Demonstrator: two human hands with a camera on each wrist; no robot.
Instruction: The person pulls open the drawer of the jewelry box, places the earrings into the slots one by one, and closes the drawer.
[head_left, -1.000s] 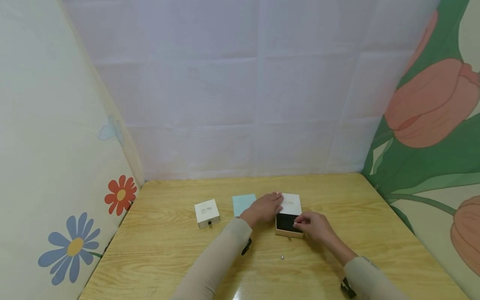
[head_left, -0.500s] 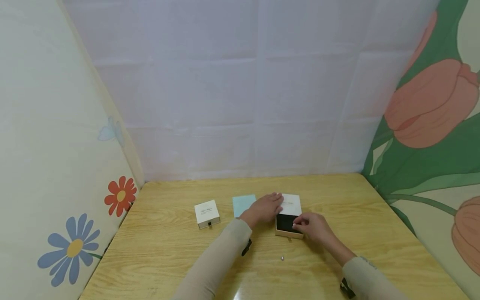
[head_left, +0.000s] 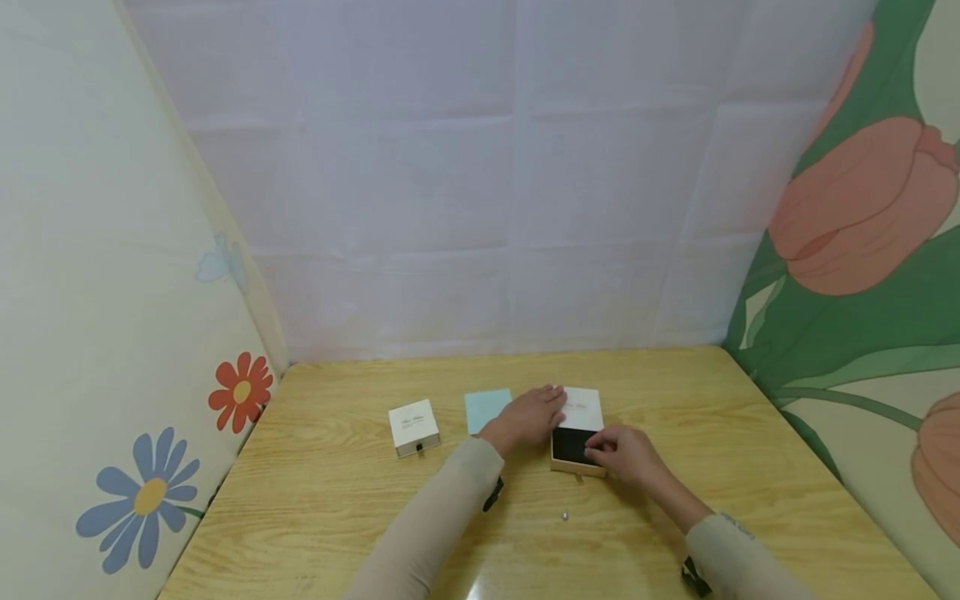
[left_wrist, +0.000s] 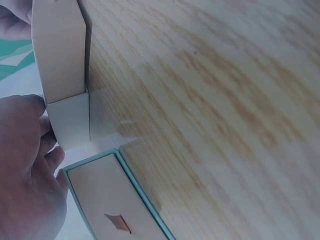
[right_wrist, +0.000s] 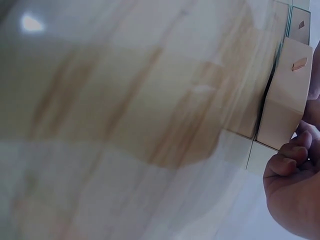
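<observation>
A white sliding jewellery box (head_left: 582, 408) lies on the table with its peach drawer (head_left: 578, 469) pulled out toward me, lined in black (head_left: 568, 444). My left hand (head_left: 532, 414) rests on the left part of the white sleeve, fingers extended over it. Over the right side of the drawer, my right hand (head_left: 628, 452) has thumb and fingers pinched together at the black lining. A tiny pale piece is between those fingertips, mostly hidden. In the right wrist view the drawer's front with its ribbon tab (right_wrist: 299, 64) shows beside my curled fingers. One small shiny piece (head_left: 565, 516) lies on the wood before the box.
A light-blue box (head_left: 487, 406) stands just left of the white one, partly behind my left forearm. Farther left sits a smaller cream box (head_left: 414, 426) with a dark tab. The wooden table (head_left: 315, 508) ends at a pale cloth backdrop (head_left: 405, 208).
The right fingertips have shifted very slightly left and down at the lining, and the pale piece between them shows less. My left hand and the boxes stay in place.
</observation>
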